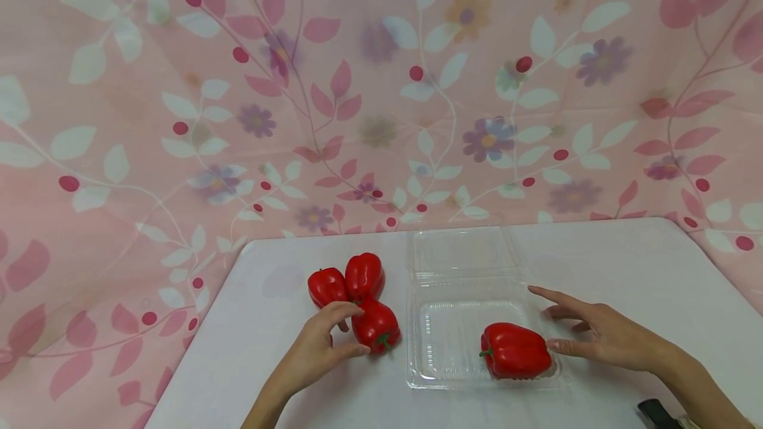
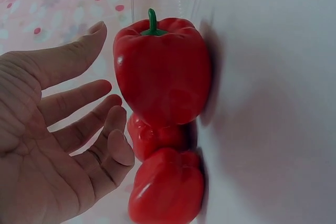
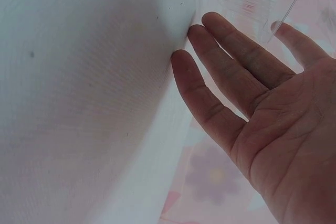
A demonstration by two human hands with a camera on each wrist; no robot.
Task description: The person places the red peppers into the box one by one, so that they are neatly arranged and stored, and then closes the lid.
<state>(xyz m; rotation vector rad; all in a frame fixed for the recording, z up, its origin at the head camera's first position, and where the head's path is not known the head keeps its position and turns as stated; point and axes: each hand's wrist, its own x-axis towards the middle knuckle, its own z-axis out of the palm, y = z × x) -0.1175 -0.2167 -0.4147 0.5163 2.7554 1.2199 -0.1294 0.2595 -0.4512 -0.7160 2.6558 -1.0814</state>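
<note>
While the left hand [image 1: 318, 347] is spread beside a red bell pepper [image 1: 377, 325], the right hand [image 1: 605, 338] beside a clear clamshell [image 1: 447, 344], a clumsy nudge could roll that pepper.

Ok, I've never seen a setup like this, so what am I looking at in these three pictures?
There's no robot here, just a person's bare left hand and right hand. The wide picture comes from a camera worn on the head; the two close ones come from a camera on each wrist. On the white table sits an open clear plastic container with one red pepper in it. Left of it lie three more red peppers. The left hand is beside the nearest of those, the right hand by the container's right side. Neither seems to hold anything.
</note>
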